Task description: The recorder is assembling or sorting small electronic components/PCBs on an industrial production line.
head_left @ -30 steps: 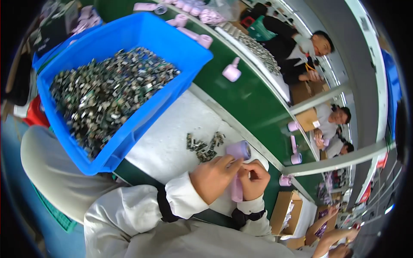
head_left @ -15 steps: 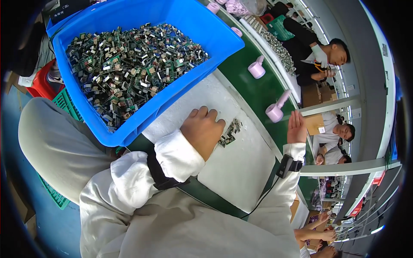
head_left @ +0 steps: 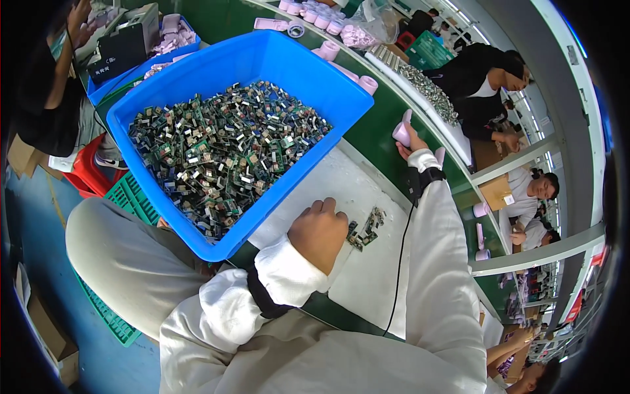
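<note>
My left hand (head_left: 319, 233) rests on a white board (head_left: 367, 292), its fingers curled under and their tips hidden. Beside its fingertips lies a small pile of circuit boards (head_left: 365, 230). Stretched out over the green belt, my right hand (head_left: 415, 144) grips a pink cup-shaped plastic part with a handle (head_left: 401, 133), thumb and fingers around it. Another pink piece (head_left: 440, 155) shows just behind that wrist. A big blue bin (head_left: 262, 226), heaped with small circuit boards (head_left: 223, 151), stands to the left of both hands.
Past the green belt (head_left: 367, 125) runs a white ledge with a heap of small parts (head_left: 426, 88). More pink parts (head_left: 328, 49) stand farther up the belt. A cable (head_left: 397, 276) hangs from my right wrist. Co-workers sit across the belt and at the far left.
My right hand has reached farther away and closed on a pink cup-shaped part; before, it was open and empty. My left hand stays by the small pile. The view has shifted.
</note>
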A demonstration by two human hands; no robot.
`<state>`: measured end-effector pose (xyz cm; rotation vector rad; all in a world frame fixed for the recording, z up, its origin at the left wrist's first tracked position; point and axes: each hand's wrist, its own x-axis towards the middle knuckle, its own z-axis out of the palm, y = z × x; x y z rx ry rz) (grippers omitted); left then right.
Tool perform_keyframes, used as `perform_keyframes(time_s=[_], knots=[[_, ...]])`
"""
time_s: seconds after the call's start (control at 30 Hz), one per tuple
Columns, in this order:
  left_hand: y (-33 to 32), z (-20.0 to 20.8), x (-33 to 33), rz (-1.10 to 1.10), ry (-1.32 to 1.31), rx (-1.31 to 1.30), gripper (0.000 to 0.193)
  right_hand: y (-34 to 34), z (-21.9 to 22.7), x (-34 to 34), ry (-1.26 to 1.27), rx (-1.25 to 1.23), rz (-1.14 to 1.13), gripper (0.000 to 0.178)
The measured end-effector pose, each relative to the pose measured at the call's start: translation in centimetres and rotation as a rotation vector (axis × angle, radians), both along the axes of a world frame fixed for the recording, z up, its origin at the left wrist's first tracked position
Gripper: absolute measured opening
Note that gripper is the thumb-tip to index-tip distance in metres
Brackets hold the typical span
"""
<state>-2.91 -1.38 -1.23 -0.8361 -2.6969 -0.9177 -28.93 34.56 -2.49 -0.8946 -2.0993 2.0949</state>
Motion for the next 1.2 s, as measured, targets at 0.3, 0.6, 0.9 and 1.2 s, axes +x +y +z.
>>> perform_keyframes(time_s=[0.3,0.6,0.9,1.2], knots=[[-1.0,1.7,-1.2,-0.017,-0.252,0.075,0.015,-1.6,6.4,10.2,0.233,0.15,0.499,0.057],[-0.9,1.2,-2.2,-0.035,-0.157,0.194,0.019,-3.9,9.9,27.5,0.175,0.61,1.105,0.049],[-1.0,2.1,-1.9,-0.073,-0.12,0.158,0.022,-10.4,11.1,33.1,-0.003,1.109,0.805,0.037],[1.0,3.9,-1.1,-0.166,-0.273,0.199,0.025,-8.0,4.3,33.7,0.479,0.984,0.751,0.029]])
